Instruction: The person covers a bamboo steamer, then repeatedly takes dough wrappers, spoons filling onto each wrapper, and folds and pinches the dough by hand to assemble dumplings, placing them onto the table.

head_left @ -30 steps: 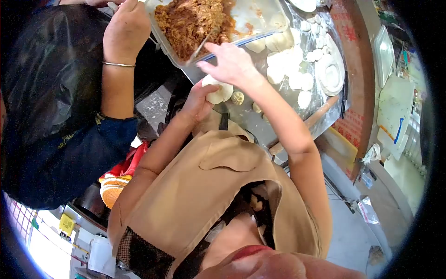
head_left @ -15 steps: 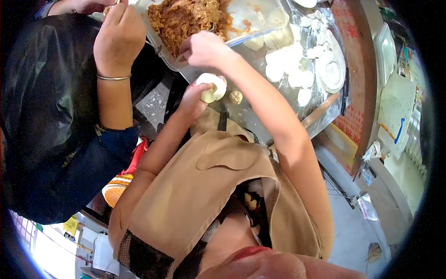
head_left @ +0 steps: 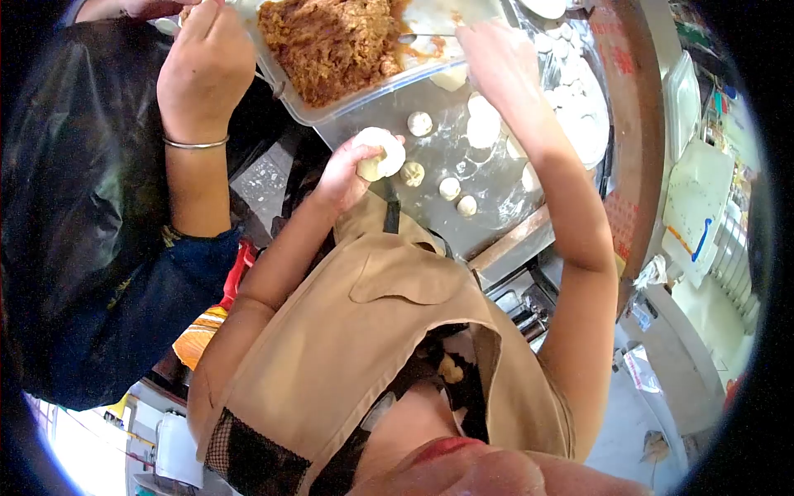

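My left hand [head_left: 346, 175] is closed around a round white dough wrapper [head_left: 382, 155], cupped with a hollow in the middle. The fingers of my right hand [head_left: 500, 62] pinch the handle end of a slim metal spoon [head_left: 426, 35] over the right part of a clear plastic tray [head_left: 380, 93]. Brown minced filling [head_left: 331, 50] is heaped in the left part of that tray; the spoon's tip lies beside the heap. Just right of the wrapper, a pleated dough ball [head_left: 412, 174] sits on the metal table.
Small dough balls [head_left: 449, 188] and flattened wrappers [head_left: 482, 124] lie on the floured metal table [head_left: 430, 217]. A rolling pin [head_left: 513, 237] lies along its near edge. At the left, another person's hand [head_left: 207, 78] with a bracelet works close by.
My right hand has moved right, from the filling's near edge to the tray's right side. Several dough balls its arm covered now show. My left hand still holds the wrapper.
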`<state>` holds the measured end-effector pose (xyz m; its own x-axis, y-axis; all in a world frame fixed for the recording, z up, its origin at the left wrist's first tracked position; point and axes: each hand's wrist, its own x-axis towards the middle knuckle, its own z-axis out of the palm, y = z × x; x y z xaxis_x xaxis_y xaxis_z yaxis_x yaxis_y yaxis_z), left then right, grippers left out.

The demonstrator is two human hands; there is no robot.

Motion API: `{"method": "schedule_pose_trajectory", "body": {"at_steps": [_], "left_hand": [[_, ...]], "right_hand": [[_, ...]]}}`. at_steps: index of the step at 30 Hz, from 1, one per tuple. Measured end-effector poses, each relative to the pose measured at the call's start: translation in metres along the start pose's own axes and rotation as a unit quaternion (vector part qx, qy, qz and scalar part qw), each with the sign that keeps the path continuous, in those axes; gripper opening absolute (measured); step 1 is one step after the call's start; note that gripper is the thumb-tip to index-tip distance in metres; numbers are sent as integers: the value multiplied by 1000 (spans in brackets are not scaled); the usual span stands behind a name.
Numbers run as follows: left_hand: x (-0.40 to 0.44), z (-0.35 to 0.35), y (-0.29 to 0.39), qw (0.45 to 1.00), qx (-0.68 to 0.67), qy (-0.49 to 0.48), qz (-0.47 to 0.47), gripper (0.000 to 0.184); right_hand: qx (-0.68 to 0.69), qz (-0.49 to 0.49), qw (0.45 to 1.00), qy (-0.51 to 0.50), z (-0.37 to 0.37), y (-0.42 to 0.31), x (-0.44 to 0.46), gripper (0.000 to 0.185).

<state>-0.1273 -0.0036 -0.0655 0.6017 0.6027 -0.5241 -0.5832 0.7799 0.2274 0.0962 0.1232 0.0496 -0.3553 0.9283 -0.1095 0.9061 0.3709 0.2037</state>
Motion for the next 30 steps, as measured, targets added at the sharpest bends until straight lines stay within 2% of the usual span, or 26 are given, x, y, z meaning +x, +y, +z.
{"method": "schedule_pose_trajectory", "body": {"at_steps": [4,6,10,12,19,21,22,24,25,27,29,30], "left_hand": [[1,-3,-2,1000,-18,18,2,31],[2,-2,0,999,-18,27,0,31],[4,-3,2,999,-24,31,7,32],[4,-4,2,999,-30,33,4,32],[0,4,10,999,0,38,10,36],[-3,3,13,999,7,40,11,37],[-4,2,15,999,-1,41,12,39],[-8,1,16,999,-3,40,15,41],[-9,1,18,999,-20,31,29,41],[-10,5,22,998,-32,17,45,42],[-10,22,27,986,-123,36,104,43],[-4,27,30,985,-111,14,129,45]], "right_hand": [[22,-41,997,63,29,-1,-10,25],[87,-79,983,139,45,-6,-15,26],[122,-90,980,131,47,-10,-19,25],[95,-75,991,57,41,-9,-17,21],[139,-94,986,5,37,-2,-9,22],[230,-124,965,-5,39,8,-4,28],[232,-124,965,-3,36,12,-1,28],[423,-41,890,-166,26,20,3,31],[424,-41,891,-161,25,24,-2,31],[555,52,801,-221,20,32,-19,31],[574,51,799,-170,6,31,-47,29],[591,49,795,-127,-1,28,-63,28]]}}
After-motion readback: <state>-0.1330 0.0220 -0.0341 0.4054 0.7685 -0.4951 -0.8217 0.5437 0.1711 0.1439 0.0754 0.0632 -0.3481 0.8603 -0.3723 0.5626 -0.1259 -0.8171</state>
